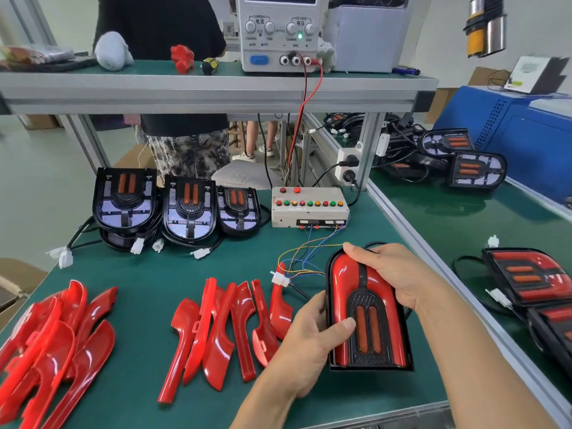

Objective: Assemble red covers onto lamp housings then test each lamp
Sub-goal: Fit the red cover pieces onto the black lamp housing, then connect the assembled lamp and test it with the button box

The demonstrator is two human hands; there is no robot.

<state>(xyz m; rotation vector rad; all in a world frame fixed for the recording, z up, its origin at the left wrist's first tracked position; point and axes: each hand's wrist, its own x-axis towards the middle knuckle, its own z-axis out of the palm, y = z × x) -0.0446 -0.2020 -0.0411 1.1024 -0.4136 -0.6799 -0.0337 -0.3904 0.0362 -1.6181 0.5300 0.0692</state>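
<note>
A lamp (pixel 366 314) with its red covers already fitted is held over the near right part of the green bench (pixel 154 267), gripped from both sides. The left hand (pixel 312 345) is wrapped round its left edge, thumb laid across the black centre grille next to the two orange strips, the rest of the fingers tucked behind and not really visible. The right hand (pixel 393 274) is curled over the top right corner, fingers clamped on the rim and red cover. Just to the left of the lamp, a white plug (pixel 280 279) on coloured wires is seen lying on the mat, and those wires can be traced back to a tester box (pixel 309 207) with a row of coloured buttons. Loose covers (pixel 229 329) are spread in a row mid-bench, with a second heap (pixel 52 345) piled at the far left. Three bare housings (pixel 176 209) are lined up behind them, left of the box. A power supply (pixel 278 32) is parked on the shelf above, green LED lit. Finished lamps (pixel 532 280) are stacked on the next bench to the right.
</note>
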